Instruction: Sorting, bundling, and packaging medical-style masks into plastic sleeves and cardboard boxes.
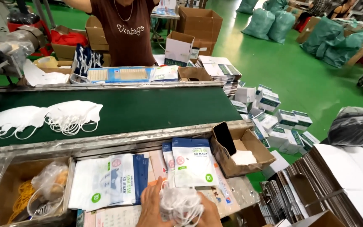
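Note:
At the bottom edge of the head view, my left hand and my right hand together clasp a bundle of white face masks with loose ear loops. Just beyond my hands lies a white and blue mask pouch on a stack of similar pouches. A second pile of flat pouches lies to the left. Two heaps of white masks rest on the dark green conveyor belt.
A person in a dark red top stands across the belt. An open cardboard box sits to the right of the pouches, a plastic-lined box to the left. Small white cartons litter the green floor; flattened cartons are stacked at right.

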